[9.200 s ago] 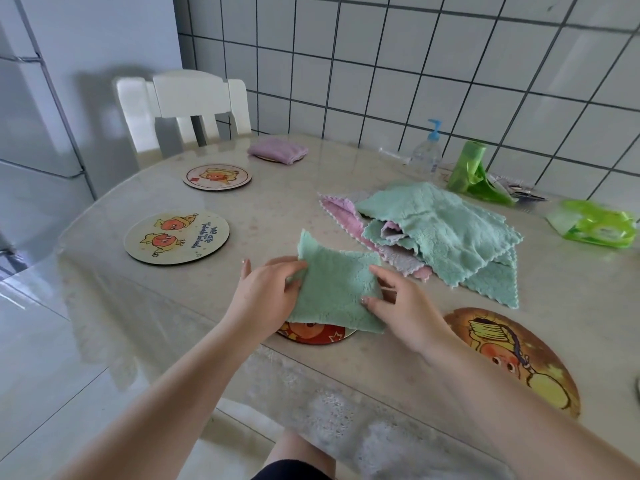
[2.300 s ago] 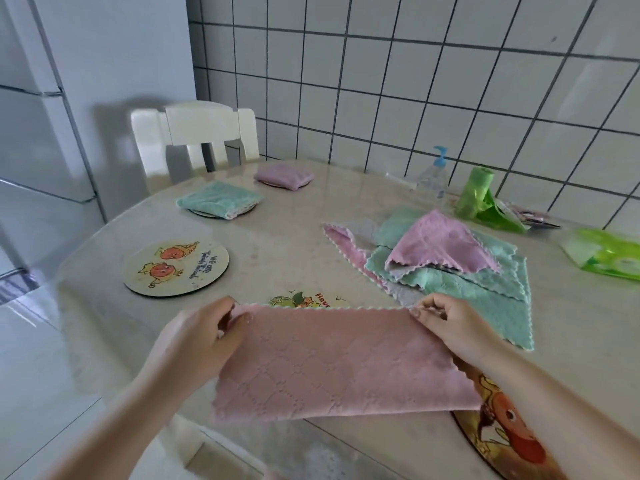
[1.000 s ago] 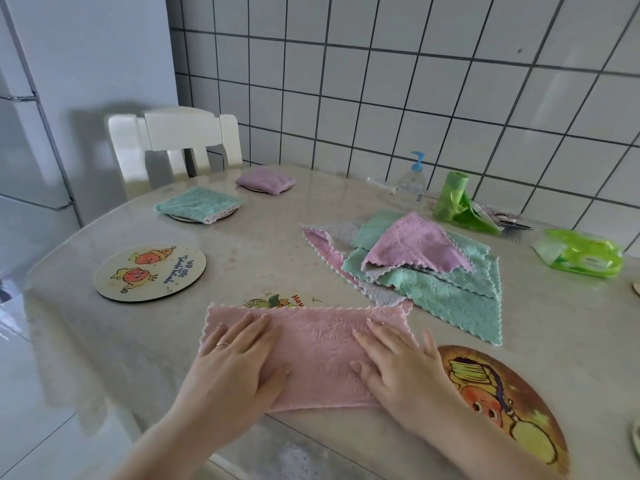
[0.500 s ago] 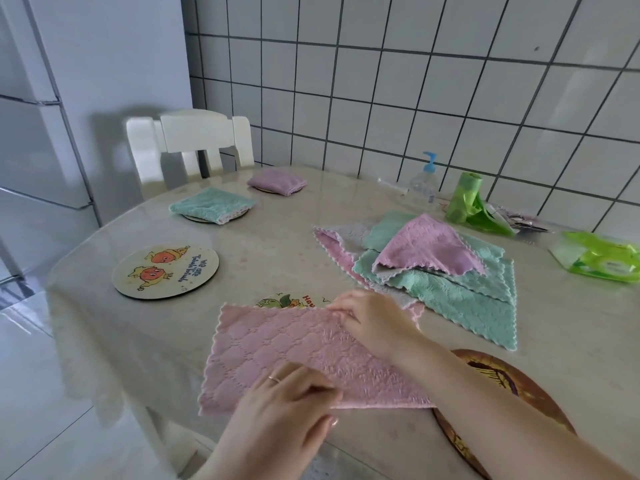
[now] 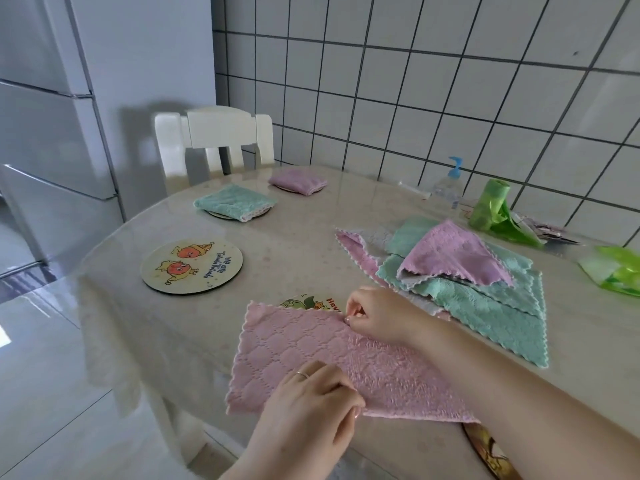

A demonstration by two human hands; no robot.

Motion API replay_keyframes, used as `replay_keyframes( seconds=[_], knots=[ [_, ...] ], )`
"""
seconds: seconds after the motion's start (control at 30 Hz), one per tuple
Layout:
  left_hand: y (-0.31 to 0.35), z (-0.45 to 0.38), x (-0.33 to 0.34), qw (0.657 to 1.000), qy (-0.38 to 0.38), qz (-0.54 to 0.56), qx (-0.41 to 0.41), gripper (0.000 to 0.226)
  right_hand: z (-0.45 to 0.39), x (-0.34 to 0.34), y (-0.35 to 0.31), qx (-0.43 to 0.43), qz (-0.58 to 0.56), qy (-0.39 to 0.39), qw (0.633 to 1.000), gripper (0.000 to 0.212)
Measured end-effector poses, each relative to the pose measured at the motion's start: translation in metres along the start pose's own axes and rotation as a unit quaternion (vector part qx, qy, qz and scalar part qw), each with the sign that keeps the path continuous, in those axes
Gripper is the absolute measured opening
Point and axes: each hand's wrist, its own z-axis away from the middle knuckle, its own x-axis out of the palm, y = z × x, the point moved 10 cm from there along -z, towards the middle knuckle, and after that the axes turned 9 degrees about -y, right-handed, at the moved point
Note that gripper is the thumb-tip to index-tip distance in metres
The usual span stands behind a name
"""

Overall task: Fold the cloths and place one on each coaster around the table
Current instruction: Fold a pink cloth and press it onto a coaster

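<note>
A pink cloth [image 5: 304, 355], folded once into a long strip, lies at the table's near edge over a coaster [image 5: 311, 302] that mostly hides beneath it. My right hand [image 5: 377, 318] pinches the strip's far edge near its middle. My left hand [image 5: 311, 407] pinches the near edge. A bare coaster with cartoon oranges [image 5: 191, 266] lies to the left. Farther back, a folded green cloth [image 5: 235, 206] and a folded purple cloth [image 5: 298, 181] each sit on a coaster. A heap of unfolded cloths [image 5: 464, 271] lies at the right.
A brown coaster [image 5: 485, 452] peeks out under my right forearm. A pump bottle [image 5: 448, 188], a green bag roll [image 5: 491, 209] and a green packet [image 5: 616, 275] stand along the tiled wall. A white chair [image 5: 214, 140] sits behind the table, a fridge [image 5: 52, 133] at left.
Both hands lay flat on the pink strip a second ago. They have since moved to its middle, and each now pinches an edge. The strip has shifted slightly.
</note>
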Motion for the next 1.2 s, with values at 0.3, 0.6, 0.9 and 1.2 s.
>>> replay_keyframes(
  seconds=[0.3, 0.6, 0.9, 1.2],
  knots=[
    [-0.003, 0.01, -0.064, 0.993, 0.113, -0.029, -0.029, 0.01, 0.044, -0.061, 0.012, -0.053, -0.261, 0.146, 0.953, 0.004],
    [-0.062, 0.024, -0.053, 0.881, 0.137, 0.398, -0.215, 0.007, 0.064, -0.022, 0.005, -0.027, -0.46, -0.056, 0.886, 0.037],
    [-0.093, -0.001, -0.04, 0.889, 0.001, 0.366, -0.274, 0.066, 0.066, -0.013, 0.011, -0.052, -0.483, 0.087, 0.869, 0.052],
    [-0.116, -0.003, -0.028, 0.918, -0.144, 0.22, -0.297, 0.068, 0.056, 0.018, 0.021, 0.021, -0.355, 0.072, 0.932, 0.053]
  ],
)
